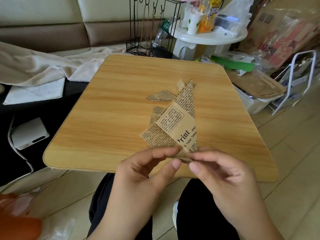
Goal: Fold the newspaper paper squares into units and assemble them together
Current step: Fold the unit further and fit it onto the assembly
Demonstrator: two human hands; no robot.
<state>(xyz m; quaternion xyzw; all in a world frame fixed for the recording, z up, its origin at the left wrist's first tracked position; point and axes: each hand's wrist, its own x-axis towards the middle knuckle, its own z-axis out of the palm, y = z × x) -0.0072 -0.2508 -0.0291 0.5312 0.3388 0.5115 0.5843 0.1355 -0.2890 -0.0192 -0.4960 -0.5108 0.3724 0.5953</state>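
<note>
newsprint paper, folded into a long tapering shape, stands up from your hands above the near part of the wooden table, its point leaning away from you and its narrow lower end caught between both hands. your left hand pinches that lower end from the left, thumb and forefinger closed on the paper, the other fingers curled below. your right hand pinches it from the right in the same way, its thumb tip just beside the left thumb tip.

behind the held piece, three smaller folded units lie on the table: one flat unit to the left, one small unit farther back, and one partly hidden unit close behind the paper's left edge.

beyond the table's far edge stand a black wire rack and a white round side table loaded with packets. to the left lie a beige blanket and a white box with a cable.
</note>
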